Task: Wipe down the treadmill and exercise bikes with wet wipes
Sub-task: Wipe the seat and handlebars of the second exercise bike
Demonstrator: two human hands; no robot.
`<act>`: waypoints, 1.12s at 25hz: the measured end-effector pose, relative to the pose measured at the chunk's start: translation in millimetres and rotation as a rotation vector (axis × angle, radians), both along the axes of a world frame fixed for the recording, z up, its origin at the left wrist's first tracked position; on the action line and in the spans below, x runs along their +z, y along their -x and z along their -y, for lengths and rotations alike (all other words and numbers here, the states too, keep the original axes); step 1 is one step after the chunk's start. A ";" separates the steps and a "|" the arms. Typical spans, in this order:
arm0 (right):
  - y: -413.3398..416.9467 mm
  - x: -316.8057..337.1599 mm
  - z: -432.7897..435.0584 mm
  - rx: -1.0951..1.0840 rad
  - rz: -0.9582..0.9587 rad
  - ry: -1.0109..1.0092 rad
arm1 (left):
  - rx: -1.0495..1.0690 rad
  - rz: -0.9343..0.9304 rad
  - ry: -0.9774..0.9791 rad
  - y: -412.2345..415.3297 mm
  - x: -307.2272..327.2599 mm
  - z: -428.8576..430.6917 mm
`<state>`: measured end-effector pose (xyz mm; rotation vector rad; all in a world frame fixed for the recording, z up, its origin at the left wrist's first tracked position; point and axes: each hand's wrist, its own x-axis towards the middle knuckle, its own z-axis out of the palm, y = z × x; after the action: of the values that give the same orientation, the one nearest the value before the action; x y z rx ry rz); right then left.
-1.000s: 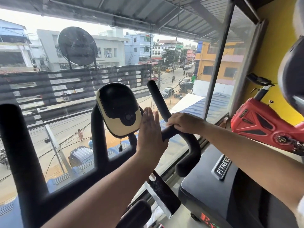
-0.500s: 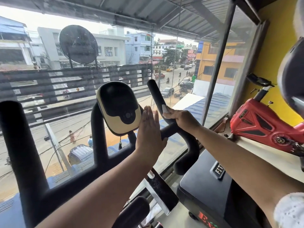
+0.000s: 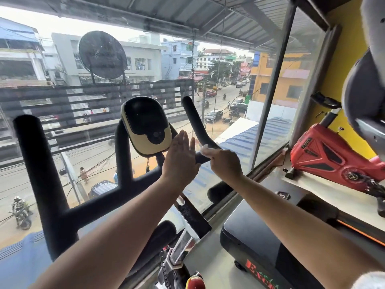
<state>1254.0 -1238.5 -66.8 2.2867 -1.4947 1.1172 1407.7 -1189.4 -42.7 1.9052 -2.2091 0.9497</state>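
Nearest to me, the black treadmill [image 3: 260, 236] hood sits low on the right, with red lettering on its front edge. To its left, the exercise bike [image 3: 187, 217] stem rises toward the black handlebar frame [image 3: 41, 174].

Both of my forearms reach forward over this frame. The two hands are close together, just beside one another, at the inner bend of the right handlebar [image 3: 198, 126].

1. Left hand [image 3: 181, 157]: flat, fingers straight and together, palm turned to the right. It stands upright between the console [image 3: 146, 126] and the right handlebar. I cannot tell whether it touches either one.
2. Right hand [image 3: 225, 161]: fingers curled over the bar, pressing the white wet wipe [image 3: 205, 148] against it. A corner of the wipe shows past the knuckles.

The console, black face with a cream surround, is mounted above the centre post.

Farther right, a red exercise bike [image 3: 333, 161] stands on a pale ledge against the yellow wall [image 3: 341, 80].

Beyond all equipment, the glass window [image 3: 270, 142] overlooks a street with parked cars and buildings.
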 end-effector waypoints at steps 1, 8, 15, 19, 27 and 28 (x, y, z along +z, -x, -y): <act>3.9 3.4 0.5 0.039 0.066 -0.048 | -0.019 0.012 -0.032 -3.1 -1.9 -3.2; -6.5 -7.4 -19.1 0.165 0.095 -0.085 | -0.354 -0.037 -0.246 -53.4 9.2 -59.7; -62.0 4.8 -80.6 0.492 0.242 0.019 | -0.314 -0.291 0.046 -135.3 -1.5 -137.0; -98.1 14.7 -98.4 0.545 0.057 -0.027 | 0.066 -0.400 -0.077 -162.1 -3.3 -147.5; -108.9 9.3 -100.4 0.383 -0.131 0.151 | 0.401 -0.602 -0.004 -189.9 -5.6 -147.6; -113.2 8.5 -104.0 0.378 -0.121 0.131 | 0.404 -0.598 0.031 -189.7 -3.1 -144.8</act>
<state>1367.2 -1134.6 -58.2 2.5541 -0.9395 1.1011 1597.4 -1044.6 -45.8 2.2795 -1.5012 0.3539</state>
